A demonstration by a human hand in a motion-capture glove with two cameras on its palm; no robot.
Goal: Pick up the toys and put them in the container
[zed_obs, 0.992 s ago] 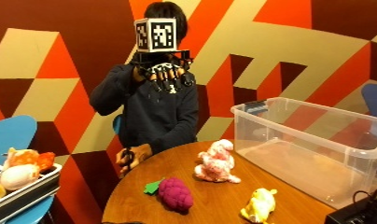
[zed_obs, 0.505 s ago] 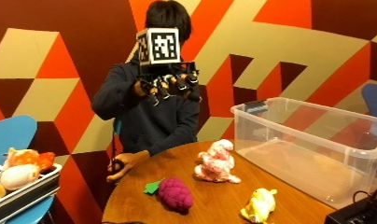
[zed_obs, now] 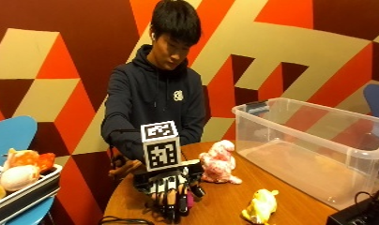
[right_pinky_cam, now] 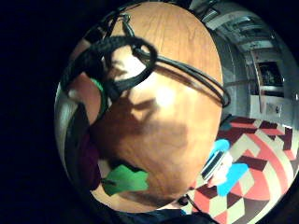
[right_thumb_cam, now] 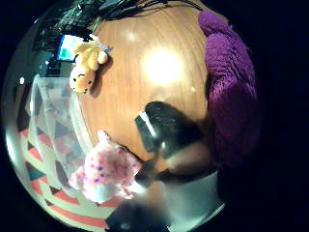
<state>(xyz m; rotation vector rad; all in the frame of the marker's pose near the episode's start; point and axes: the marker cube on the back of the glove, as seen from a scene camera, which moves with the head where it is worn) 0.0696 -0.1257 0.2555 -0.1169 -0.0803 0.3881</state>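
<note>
Gloved right hand [zed_obs: 170, 194] is low over the near-left part of the wooden surface [zed_obs: 223, 199], fingers pointing down around the purple toy [right_thumb_cam: 229, 96]; can't tell if they're gripping it. Pink toy [zed_obs: 217, 161] sits just right of the hand, near the clear container [zed_obs: 314, 145] on the right. Yellow toy [zed_obs: 259, 206] lies on the near surface, in front of the container.
</note>
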